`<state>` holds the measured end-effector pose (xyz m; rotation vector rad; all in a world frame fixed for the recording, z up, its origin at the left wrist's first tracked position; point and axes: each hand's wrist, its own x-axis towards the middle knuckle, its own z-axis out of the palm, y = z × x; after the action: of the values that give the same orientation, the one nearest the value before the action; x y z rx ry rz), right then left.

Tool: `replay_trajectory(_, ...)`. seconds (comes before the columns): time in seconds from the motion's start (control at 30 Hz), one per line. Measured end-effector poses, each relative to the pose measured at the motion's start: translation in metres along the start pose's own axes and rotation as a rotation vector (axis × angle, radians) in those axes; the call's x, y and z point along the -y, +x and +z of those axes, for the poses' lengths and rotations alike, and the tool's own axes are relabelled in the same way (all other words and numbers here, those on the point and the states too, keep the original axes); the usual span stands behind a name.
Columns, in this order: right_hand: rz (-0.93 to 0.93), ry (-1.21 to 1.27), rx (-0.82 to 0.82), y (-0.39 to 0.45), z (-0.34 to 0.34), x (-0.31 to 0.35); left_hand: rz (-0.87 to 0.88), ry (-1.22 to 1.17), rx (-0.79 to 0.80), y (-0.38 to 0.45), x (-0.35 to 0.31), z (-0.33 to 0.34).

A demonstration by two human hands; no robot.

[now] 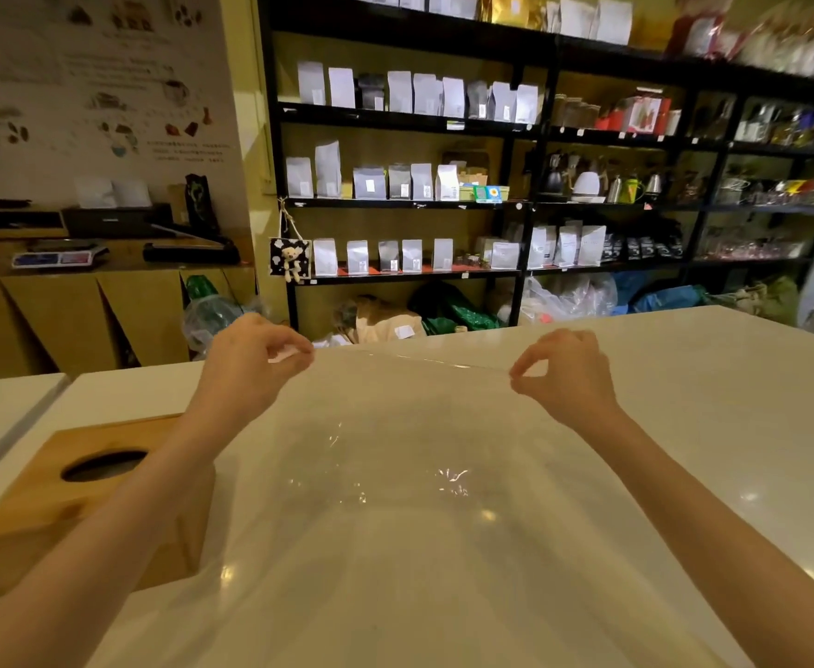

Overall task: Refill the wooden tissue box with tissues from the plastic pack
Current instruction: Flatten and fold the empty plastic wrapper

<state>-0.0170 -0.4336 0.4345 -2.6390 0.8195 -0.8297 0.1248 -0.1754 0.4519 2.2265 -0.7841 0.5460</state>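
Head view: the left hand (pixel 250 359) and the right hand (pixel 564 373) each pinch one top corner of a clear plastic sheet (pixel 395 474) between thumb and fingertips, holding it stretched above the white counter (pixel 732 426). The wooden tissue box (pixel 82 499) stands on the counter under the left forearm, its oval slot facing up.
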Motion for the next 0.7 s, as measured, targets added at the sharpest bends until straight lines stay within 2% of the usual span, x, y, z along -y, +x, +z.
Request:
replay_trajectory(0.03,-0.092,-0.111,-0.011,-0.001,-0.002,0.005,0.040,0.019,-0.010,0.002,-0.003,-0.001)
replay_trajectory(0.1,-0.292,-0.148,0.024,-0.004,-0.005,0.021,0.115,0.007,-0.013,0.007,-0.012,-0.003)
replay_trajectory(0.17,-0.429,-0.055,0.079,-0.008,-0.006,0.041,0.209,-0.034,0.000,0.004,-0.022,-0.005)
replay_trajectory(0.27,-0.470,0.139,0.075,-0.011,-0.008,0.063,0.258,-0.172,-0.021,0.002,-0.028,-0.014)
replay_trajectory(0.33,-0.449,0.308,0.099,-0.007,-0.016,0.066,0.094,-0.299,0.007,0.015,-0.027,-0.016)
replay_trajectory(0.4,-0.388,0.505,0.154,-0.001,-0.026,0.063,-0.262,-0.484,0.060,0.035,-0.019,-0.018)
replay_trajectory(0.43,-0.347,0.602,0.175,0.003,-0.031,0.060,-0.352,-0.625,0.088,0.036,-0.009,-0.017)
replay_trajectory(0.5,-0.245,0.787,0.202,0.008,-0.037,0.053,-0.318,-0.955,0.159,0.020,0.009,-0.014)
replay_trajectory(0.57,-0.114,0.946,0.237,0.011,-0.036,0.048,-0.321,-1.213,0.355,0.006,0.020,-0.011)
replay_trajectory(0.63,0.006,1.044,0.272,0.012,-0.027,0.043,-0.317,-1.283,0.519,0.001,0.027,-0.003)
replay_trajectory(0.7,0.122,1.127,0.302,0.011,-0.015,0.042,-0.313,-1.218,0.594,-0.001,0.022,0.004)
